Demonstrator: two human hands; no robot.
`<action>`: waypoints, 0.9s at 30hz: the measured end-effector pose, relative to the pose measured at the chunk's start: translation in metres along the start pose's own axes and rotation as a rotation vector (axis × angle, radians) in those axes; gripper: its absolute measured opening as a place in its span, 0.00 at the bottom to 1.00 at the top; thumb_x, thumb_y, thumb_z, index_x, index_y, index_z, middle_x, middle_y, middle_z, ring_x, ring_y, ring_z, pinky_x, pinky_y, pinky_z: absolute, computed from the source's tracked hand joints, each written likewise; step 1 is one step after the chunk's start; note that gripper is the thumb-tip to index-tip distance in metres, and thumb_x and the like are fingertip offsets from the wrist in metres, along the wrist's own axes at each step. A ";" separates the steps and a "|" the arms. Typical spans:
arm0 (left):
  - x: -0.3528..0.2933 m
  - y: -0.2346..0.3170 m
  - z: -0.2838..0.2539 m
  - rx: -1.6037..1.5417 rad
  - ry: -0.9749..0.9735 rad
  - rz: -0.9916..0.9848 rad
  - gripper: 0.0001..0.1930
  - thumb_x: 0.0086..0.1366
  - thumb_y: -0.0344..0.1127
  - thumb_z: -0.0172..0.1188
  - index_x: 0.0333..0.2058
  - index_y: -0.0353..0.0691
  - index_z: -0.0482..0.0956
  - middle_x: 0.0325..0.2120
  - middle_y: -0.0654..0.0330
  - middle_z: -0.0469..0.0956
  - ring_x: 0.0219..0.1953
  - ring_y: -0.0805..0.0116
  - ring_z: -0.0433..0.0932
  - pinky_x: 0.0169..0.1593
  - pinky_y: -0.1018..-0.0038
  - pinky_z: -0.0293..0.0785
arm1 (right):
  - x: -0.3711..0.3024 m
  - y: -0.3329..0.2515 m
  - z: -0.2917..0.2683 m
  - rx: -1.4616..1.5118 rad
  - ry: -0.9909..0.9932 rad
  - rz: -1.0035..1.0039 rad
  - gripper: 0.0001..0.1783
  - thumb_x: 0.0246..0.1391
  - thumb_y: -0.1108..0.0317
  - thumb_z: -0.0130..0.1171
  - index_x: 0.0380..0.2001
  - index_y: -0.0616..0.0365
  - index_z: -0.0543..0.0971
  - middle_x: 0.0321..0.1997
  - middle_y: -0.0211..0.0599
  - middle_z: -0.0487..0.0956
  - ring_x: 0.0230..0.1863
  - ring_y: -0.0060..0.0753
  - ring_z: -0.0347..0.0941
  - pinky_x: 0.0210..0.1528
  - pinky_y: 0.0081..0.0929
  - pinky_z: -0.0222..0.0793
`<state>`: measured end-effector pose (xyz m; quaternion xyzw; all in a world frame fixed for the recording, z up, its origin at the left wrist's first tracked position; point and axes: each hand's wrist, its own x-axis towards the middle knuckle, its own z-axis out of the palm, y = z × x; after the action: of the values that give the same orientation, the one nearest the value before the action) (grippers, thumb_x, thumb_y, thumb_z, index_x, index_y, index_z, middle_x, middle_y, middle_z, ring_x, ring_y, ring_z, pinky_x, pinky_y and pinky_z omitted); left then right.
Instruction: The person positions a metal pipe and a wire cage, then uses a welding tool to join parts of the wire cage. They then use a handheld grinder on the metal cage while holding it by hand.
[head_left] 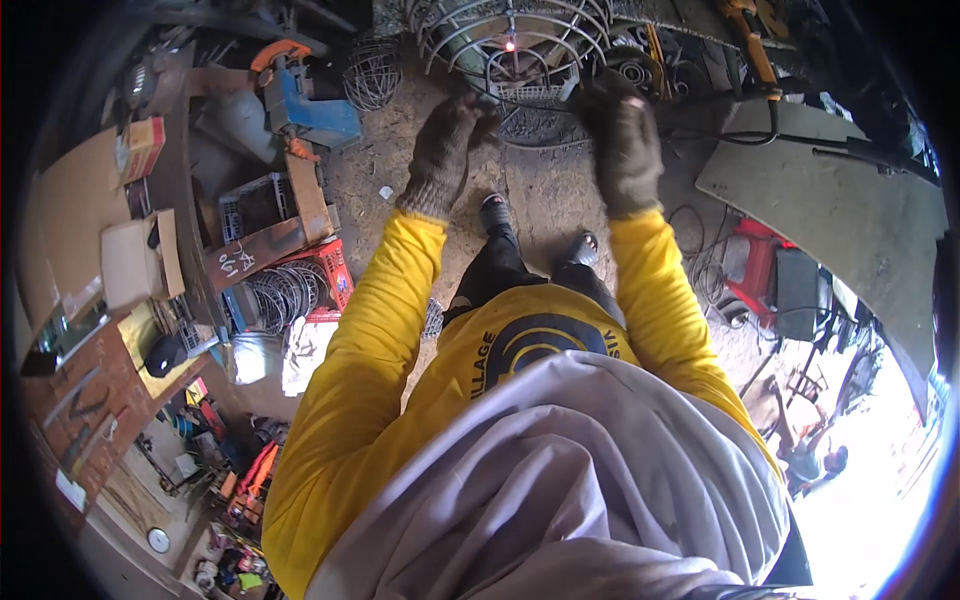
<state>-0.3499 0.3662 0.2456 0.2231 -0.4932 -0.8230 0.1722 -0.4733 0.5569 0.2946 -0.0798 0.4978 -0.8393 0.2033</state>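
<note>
I stand over a round wire frame point(510, 40) on the dirt floor; a small red glow shows at its middle. Both hands wear thick knit gloves below yellow sleeves. My left hand point(445, 150) is curled at the frame's near left edge, fingers closed by the wires. My right hand point(625, 140) is closed around a dark tool point(590, 92) at the frame's near right edge. A black cable point(720, 100) runs off from the tool to the right. My shoes point(495, 212) are just below the hands.
A blue machine point(305, 105) and a small wire basket point(372, 72) stand at the upper left. A red crate point(335, 270) holds wire rings. A cluttered workbench point(90, 380) with cardboard boxes runs along the left. A grey metal sheet point(830, 200) and a red stand point(760, 255) are on the right.
</note>
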 end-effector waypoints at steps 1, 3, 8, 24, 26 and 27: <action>0.013 0.004 0.005 -0.037 -0.065 0.006 0.24 0.69 0.49 0.60 0.53 0.37 0.73 0.42 0.56 0.80 0.43 0.64 0.82 0.45 0.66 0.81 | 0.002 0.011 0.019 0.087 -0.015 0.050 0.25 0.71 0.53 0.48 0.59 0.62 0.70 0.54 0.47 0.77 0.55 0.39 0.76 0.59 0.32 0.73; 0.033 0.010 0.014 -0.111 -0.196 0.017 0.23 0.67 0.46 0.63 0.53 0.38 0.73 0.45 0.56 0.80 0.44 0.63 0.83 0.43 0.68 0.83 | 0.012 0.038 0.025 -0.095 -0.066 -0.018 0.24 0.71 0.51 0.46 0.57 0.61 0.71 0.51 0.43 0.80 0.51 0.37 0.79 0.56 0.32 0.75; 0.045 0.008 0.015 -0.220 -0.175 -0.021 0.17 0.64 0.32 0.65 0.51 0.37 0.75 0.42 0.56 0.80 0.42 0.61 0.83 0.43 0.70 0.84 | 0.023 0.066 0.032 -0.172 -0.052 -0.016 0.24 0.68 0.47 0.52 0.50 0.58 0.76 0.42 0.35 0.83 0.43 0.26 0.80 0.47 0.23 0.74; 0.048 0.006 0.006 0.791 0.075 0.347 0.16 0.64 0.36 0.65 0.48 0.37 0.79 0.40 0.57 0.80 0.43 0.66 0.80 0.49 0.71 0.75 | 0.024 0.046 0.054 -0.016 -0.002 0.059 0.23 0.67 0.50 0.53 0.49 0.61 0.78 0.33 0.34 0.81 0.34 0.30 0.77 0.40 0.30 0.74; 0.047 0.005 0.008 0.727 0.093 0.312 0.17 0.63 0.36 0.66 0.48 0.37 0.78 0.39 0.58 0.81 0.42 0.67 0.80 0.49 0.72 0.75 | 0.027 0.046 0.048 0.006 -0.109 0.049 0.26 0.69 0.47 0.49 0.50 0.62 0.76 0.33 0.35 0.80 0.34 0.29 0.76 0.39 0.30 0.73; 0.047 0.004 0.008 0.694 0.101 0.291 0.17 0.63 0.36 0.67 0.48 0.37 0.78 0.39 0.59 0.81 0.42 0.67 0.80 0.49 0.72 0.75 | 0.028 0.045 0.048 0.010 -0.114 0.050 0.26 0.69 0.47 0.49 0.49 0.62 0.77 0.33 0.36 0.80 0.33 0.28 0.76 0.39 0.29 0.73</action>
<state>-0.3934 0.3469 0.2430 0.2362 -0.7600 -0.5618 0.2257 -0.4704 0.4878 0.2777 -0.1141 0.4830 -0.8305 0.2528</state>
